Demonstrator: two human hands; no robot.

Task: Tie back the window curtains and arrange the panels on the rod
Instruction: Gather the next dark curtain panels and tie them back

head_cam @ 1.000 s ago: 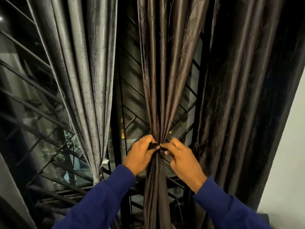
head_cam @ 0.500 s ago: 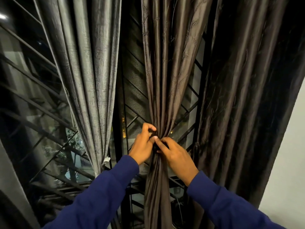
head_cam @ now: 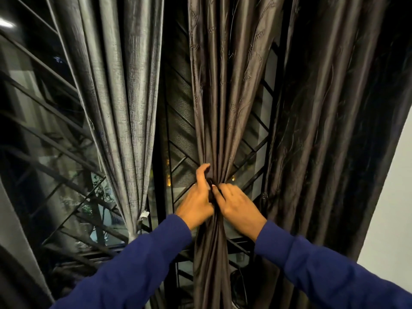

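While both hands meet at the gathered waist of the brown curtain (head_cam: 214, 121), I judge the step to be fastening its tie. My left hand (head_cam: 197, 200) curls round the bunched folds, forefinger raised. My right hand (head_cam: 237, 202) pinches a dark tie (head_cam: 210, 182) at the same waist. Next move: I cinch and secure it without loosening the gather. Compared with one second ago, my hands sit slightly higher. Left of it, the grey curtain (head_cam: 124, 112) already hangs tied.

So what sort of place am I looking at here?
Probably a room in a home at night: pleated silver-grey curtain, shiny brown embroidered curtain and black metal window grille over dark glass.
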